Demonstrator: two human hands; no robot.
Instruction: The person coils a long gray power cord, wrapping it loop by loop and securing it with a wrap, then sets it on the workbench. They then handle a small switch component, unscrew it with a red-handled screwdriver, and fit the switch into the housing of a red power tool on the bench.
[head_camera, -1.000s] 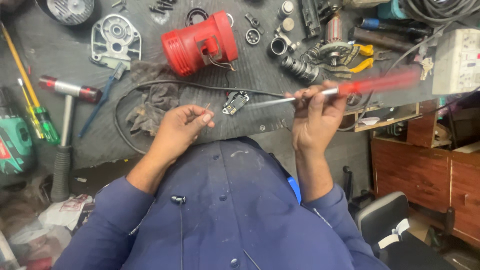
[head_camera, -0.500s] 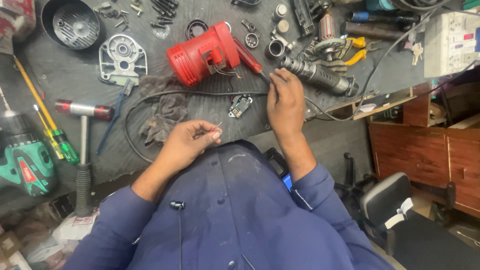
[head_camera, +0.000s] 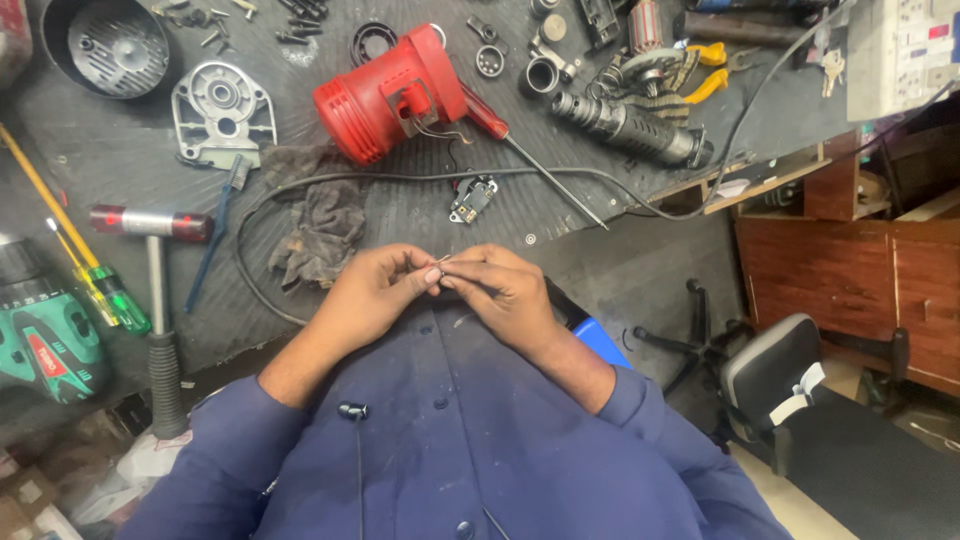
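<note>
My left hand (head_camera: 375, 292) and my right hand (head_camera: 500, 290) meet fingertip to fingertip in front of my chest, above my blue shirt. Together they pinch a tiny metal part (head_camera: 441, 262), too small to identify. A red-handled screwdriver (head_camera: 520, 150) lies on the workbench beside the red power-tool housing (head_camera: 385, 95), with no hand on it. A small switch part (head_camera: 472, 198) with wires sits just beyond my hands, near a black cable (head_camera: 400, 180).
On the grey workbench (head_camera: 90, 170) lie a hammer (head_camera: 155, 290), a green drill (head_camera: 45, 340), a dirty rag (head_camera: 320, 230), a metal gear cover (head_camera: 222, 112), a black handle (head_camera: 630, 130), yellow pliers (head_camera: 715, 70) and several screws. A chair (head_camera: 790, 390) and wooden drawers (head_camera: 880, 280) stand to the right.
My right hand has put the red-handled screwdriver down next to the red housing and come back to meet my left hand. Both hands now pinch the small part together.
</note>
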